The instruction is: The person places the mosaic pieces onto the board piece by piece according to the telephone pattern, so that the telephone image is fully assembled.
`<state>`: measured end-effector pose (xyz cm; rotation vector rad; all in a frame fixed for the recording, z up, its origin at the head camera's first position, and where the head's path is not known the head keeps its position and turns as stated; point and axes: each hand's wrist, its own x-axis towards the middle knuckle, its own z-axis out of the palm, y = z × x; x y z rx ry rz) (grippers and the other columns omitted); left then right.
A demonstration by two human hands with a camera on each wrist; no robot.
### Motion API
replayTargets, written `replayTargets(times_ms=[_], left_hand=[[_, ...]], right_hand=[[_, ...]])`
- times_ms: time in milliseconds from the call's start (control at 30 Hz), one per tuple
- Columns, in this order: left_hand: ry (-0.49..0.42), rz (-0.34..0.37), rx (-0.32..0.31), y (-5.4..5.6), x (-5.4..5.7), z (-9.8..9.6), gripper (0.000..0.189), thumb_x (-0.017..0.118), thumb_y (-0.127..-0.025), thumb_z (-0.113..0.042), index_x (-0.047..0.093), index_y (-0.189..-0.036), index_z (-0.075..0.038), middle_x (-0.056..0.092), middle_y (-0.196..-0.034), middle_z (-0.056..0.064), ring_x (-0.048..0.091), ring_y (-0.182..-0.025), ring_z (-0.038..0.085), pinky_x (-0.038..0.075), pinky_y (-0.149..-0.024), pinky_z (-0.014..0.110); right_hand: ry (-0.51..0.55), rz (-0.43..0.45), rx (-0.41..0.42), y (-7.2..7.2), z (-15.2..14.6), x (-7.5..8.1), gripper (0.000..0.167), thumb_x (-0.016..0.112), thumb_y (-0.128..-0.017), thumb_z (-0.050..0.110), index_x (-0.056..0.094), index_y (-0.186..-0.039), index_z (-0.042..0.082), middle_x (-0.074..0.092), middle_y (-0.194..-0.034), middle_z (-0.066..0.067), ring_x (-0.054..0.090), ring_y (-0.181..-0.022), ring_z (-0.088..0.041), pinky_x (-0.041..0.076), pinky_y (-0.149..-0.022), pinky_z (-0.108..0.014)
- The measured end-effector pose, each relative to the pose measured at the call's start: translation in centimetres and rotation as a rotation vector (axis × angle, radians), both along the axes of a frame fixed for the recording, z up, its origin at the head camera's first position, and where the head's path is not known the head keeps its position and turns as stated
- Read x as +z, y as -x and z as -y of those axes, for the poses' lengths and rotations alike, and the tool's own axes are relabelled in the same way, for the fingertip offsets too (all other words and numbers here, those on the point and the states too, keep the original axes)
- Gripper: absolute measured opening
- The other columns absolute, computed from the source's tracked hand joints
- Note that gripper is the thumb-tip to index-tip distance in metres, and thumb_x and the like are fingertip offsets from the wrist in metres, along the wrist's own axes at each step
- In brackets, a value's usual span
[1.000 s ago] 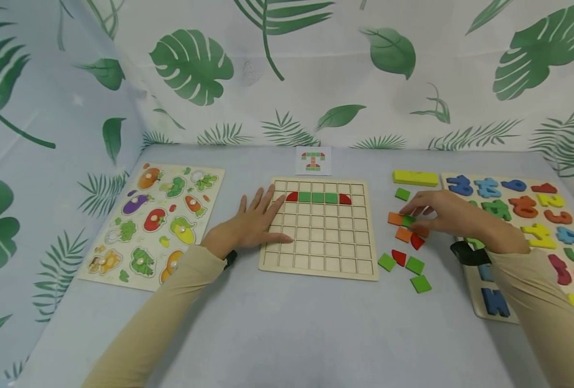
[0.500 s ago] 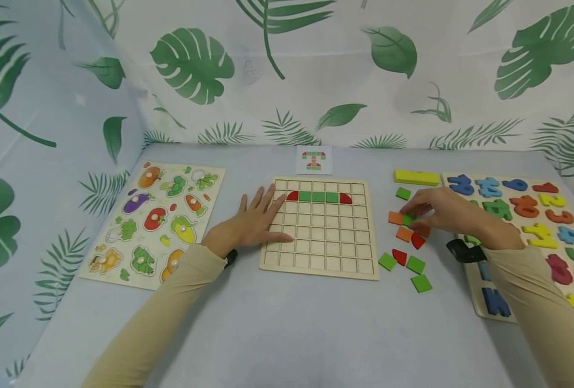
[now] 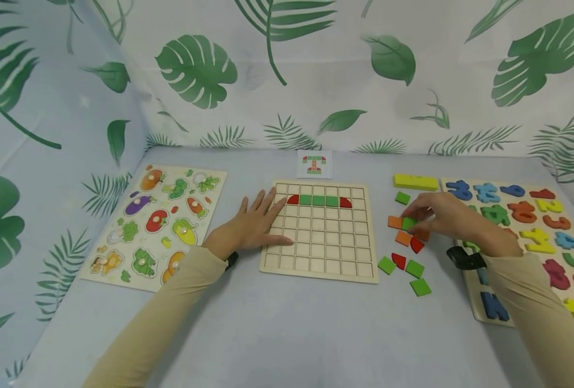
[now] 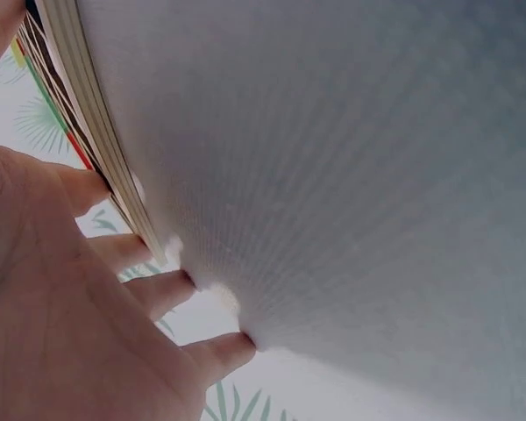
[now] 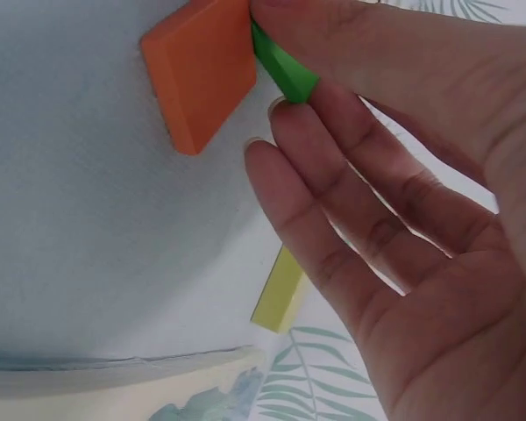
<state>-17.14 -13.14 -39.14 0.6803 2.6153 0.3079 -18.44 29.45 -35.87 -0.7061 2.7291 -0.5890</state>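
My left hand (image 3: 248,229) lies spread with straight fingers over the left edge of a wooden grid board (image 3: 318,235). In the left wrist view its fingertips (image 4: 228,351) are by the board's edge. One row of the board holds red quarter-round tiles at both ends and green squares (image 3: 318,201) between them. My right hand (image 3: 449,218) pinches a green square tile (image 5: 285,72) between thumb and fingers. Around it lie orange squares, one of them (image 5: 202,70) close beside the thumb, and a red quarter-round (image 3: 416,244).
A pattern card (image 3: 314,164) is behind the board. More green squares (image 3: 420,286) and a red piece (image 3: 399,261) lie right of it. A yellow block (image 3: 415,181) stands further back. Puzzle boards with vegetables (image 3: 148,242) and numbers (image 3: 534,215) flank both sides.
Both hands stay in nearly the same places, and the tiles look unmoved. The head view has shifted slightly.
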Motion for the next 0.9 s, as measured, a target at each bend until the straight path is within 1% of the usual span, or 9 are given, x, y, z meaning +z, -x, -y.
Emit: replayTargets(times_ms=[67, 200, 367, 500, 733, 900], left_hand=[[0.008, -0.017, -0.004, 0.01, -0.03, -0.04, 0.105, 0.057, -0.098, -0.069, 0.002, -0.170, -0.016, -0.014, -0.174, 0.015, -0.010, -0.160, 0.038, -0.003, -0.122, 0.068], [0.015, -0.050, -0.008, 0.04, -0.09, -0.11, 0.104, 0.058, -0.097, -0.070, 0.007, -0.170, -0.016, -0.007, -0.175, 0.016, -0.004, -0.161, 0.039, 0.002, -0.121, 0.071], [0.021, -0.086, -0.010, 0.10, -0.09, -0.13, 0.105, 0.060, -0.095, -0.071, 0.012, -0.170, -0.015, 0.001, -0.175, 0.017, 0.003, -0.160, 0.042, 0.009, -0.119, 0.075], [0.011, -0.103, -0.003, 0.11, -0.02, -0.08, 0.106, 0.062, -0.093, -0.072, 0.017, -0.170, -0.015, 0.005, -0.175, 0.018, 0.007, -0.160, 0.043, 0.013, -0.118, 0.076], [-0.023, -0.096, 0.013, 0.07, 0.23, -0.11, 0.106, 0.067, -0.091, -0.070, 0.021, -0.169, -0.015, 0.008, -0.175, 0.017, 0.008, -0.160, 0.042, 0.013, -0.117, 0.077], [-0.021, -0.089, 0.014, 0.04, 0.30, -0.21, 0.106, 0.067, -0.091, -0.070, 0.021, -0.169, -0.016, 0.007, -0.175, 0.016, 0.007, -0.160, 0.043, 0.012, -0.117, 0.078]], right_hand=[[0.005, -0.006, -0.003, -0.16, -0.03, -0.11, 0.024, 0.088, -0.083, 0.005, 0.079, -0.106, 0.001, 0.074, -0.101, -0.003, 0.068, -0.091, -0.022, 0.058, -0.077, -0.035], [0.024, -0.028, 0.014, -0.34, -0.23, -0.30, 0.023, 0.088, -0.083, 0.004, 0.079, -0.103, 0.002, 0.073, -0.099, -0.001, 0.068, -0.089, -0.022, 0.058, -0.075, -0.034], [0.061, -0.058, 0.035, -0.52, -0.35, -0.30, 0.021, 0.088, -0.082, 0.003, 0.078, -0.101, 0.004, 0.075, -0.097, 0.000, 0.069, -0.086, -0.020, 0.057, -0.072, -0.029], [0.077, -0.056, 0.034, -0.66, -0.25, -0.14, 0.020, 0.086, -0.084, -0.001, 0.078, -0.101, 0.005, 0.076, -0.095, 0.001, 0.070, -0.084, -0.017, 0.057, -0.071, -0.027], [0.091, -0.021, 0.019, -0.90, -0.26, 0.06, 0.019, 0.082, -0.086, -0.004, 0.077, -0.102, 0.005, 0.076, -0.094, 0.003, 0.070, -0.085, -0.015, 0.057, -0.074, -0.026], [0.107, -0.059, 0.047, -0.97, 0.06, 0.43, 0.019, 0.082, -0.086, -0.005, 0.077, -0.099, 0.007, 0.075, -0.094, 0.003, 0.070, -0.085, -0.016, 0.058, -0.072, -0.028]])
